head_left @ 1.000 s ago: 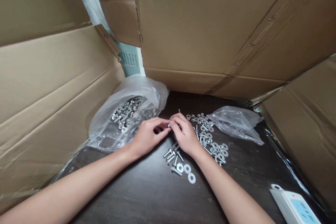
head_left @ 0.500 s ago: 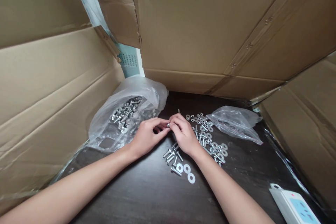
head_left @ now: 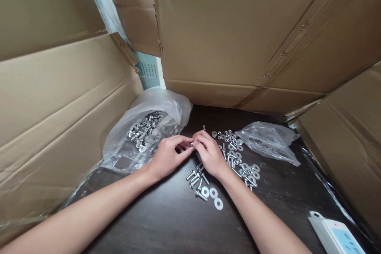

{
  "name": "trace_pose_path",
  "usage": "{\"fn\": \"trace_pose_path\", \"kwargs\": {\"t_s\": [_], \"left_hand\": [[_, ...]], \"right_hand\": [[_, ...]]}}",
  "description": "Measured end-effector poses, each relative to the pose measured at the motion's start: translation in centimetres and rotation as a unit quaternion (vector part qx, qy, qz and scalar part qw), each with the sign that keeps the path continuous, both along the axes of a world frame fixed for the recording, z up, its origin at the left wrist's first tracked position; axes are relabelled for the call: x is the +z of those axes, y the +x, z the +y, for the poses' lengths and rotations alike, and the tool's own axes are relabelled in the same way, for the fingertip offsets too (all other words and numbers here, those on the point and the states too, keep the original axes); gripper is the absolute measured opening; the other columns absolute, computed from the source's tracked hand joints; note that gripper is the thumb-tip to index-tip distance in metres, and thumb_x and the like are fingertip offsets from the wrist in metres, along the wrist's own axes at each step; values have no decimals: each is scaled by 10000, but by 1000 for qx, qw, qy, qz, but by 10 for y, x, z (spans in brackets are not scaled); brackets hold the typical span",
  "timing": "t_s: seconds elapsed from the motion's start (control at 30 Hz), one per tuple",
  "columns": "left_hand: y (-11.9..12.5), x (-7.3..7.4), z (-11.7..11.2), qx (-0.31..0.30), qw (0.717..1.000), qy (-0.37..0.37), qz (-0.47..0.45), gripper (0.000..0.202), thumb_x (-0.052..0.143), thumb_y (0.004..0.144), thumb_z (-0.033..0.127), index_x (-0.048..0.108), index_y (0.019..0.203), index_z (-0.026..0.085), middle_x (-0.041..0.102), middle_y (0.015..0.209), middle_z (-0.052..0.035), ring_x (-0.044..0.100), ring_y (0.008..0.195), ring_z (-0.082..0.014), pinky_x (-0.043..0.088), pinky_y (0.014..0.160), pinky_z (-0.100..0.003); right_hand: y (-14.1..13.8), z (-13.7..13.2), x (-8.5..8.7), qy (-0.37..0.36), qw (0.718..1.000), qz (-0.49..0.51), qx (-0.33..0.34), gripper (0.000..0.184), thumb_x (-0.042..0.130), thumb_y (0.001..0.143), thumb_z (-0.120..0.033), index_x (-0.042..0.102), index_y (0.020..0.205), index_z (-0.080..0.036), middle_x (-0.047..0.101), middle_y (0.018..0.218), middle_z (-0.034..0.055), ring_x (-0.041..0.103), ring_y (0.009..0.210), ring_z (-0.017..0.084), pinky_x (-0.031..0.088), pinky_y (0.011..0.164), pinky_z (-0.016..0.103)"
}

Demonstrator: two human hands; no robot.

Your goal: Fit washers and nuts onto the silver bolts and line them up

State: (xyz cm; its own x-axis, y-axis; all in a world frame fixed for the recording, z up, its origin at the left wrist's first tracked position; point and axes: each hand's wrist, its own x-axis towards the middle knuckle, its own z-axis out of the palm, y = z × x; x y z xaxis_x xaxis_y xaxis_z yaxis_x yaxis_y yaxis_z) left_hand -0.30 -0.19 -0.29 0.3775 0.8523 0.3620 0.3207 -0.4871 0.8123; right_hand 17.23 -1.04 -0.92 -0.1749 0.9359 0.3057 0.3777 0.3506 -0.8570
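Observation:
Both my hands meet over the dark table [head_left: 166, 222], fingertips pinched together on one small metal bolt [head_left: 192, 143]. My left hand [head_left: 168, 154] grips it from the left and my right hand [head_left: 208, 151] from the right. Just below my right wrist lie several loose bolts [head_left: 196, 178] and three flat washers [head_left: 212, 194]. To the right of my hands, nuts, washers and bolts [head_left: 238, 154] are scattered. A clear plastic bag full of bolts [head_left: 144, 131] lies open to the left of my left hand.
A crumpled clear bag [head_left: 268, 141] lies at the right of the scattered hardware. Tall cardboard walls [head_left: 232, 27] close in the table at the left, back and right. A white power strip [head_left: 336, 236] sits at the bottom right corner.
Hands stay pinched together on the small bolt with only slight finger motion. The view shifted a little downward.

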Motion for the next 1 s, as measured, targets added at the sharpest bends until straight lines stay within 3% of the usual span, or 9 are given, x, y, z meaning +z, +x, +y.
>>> {"fn": "trace_pose_path", "kwargs": {"t_s": [0.5, 0.8, 0.87, 1.0], "left_hand": [[-2, -7, 0, -2, 991, 133, 12, 99, 679, 941, 179, 761, 992, 154, 794, 884, -65, 753, 766, -178, 612, 740, -273], [-4, -9, 4, -7, 966, 252, 48, 158, 614, 992, 199, 751, 1023, 125, 793, 891, -99, 764, 785, -191, 628, 742, -277], [-3, -8, 3, -3, 972, 230, 40, 146, 634, 977, 194, 760, 1018, 132, 797, 896, -96, 766, 787, -190, 633, 756, -282], [1, -4, 0, 3, 995, 93, -31, 181, 733, 893, 163, 774, 1067, 135, 806, 913, -77, 772, 760, -173, 644, 743, -261]], "right_hand": [[-1, 0, 1, -11, 999, 27, 21, 303, 496, 986, -271, 583, 704, -202, 616, 928, 70, 600, 879, 211, 449, 808, 348], [0, -1, 3, 7, 999, 33, 31, 307, 488, 1011, -302, 604, 746, -202, 641, 942, 73, 608, 886, 211, 449, 813, 344], [0, -1, 2, 9, 999, 40, 32, 306, 482, 1016, -306, 608, 757, -203, 643, 934, 73, 609, 883, 213, 451, 808, 345], [0, -1, 0, 10, 998, 59, 24, 304, 451, 1022, -298, 597, 772, -207, 626, 914, 69, 604, 859, 210, 451, 782, 342]]}}
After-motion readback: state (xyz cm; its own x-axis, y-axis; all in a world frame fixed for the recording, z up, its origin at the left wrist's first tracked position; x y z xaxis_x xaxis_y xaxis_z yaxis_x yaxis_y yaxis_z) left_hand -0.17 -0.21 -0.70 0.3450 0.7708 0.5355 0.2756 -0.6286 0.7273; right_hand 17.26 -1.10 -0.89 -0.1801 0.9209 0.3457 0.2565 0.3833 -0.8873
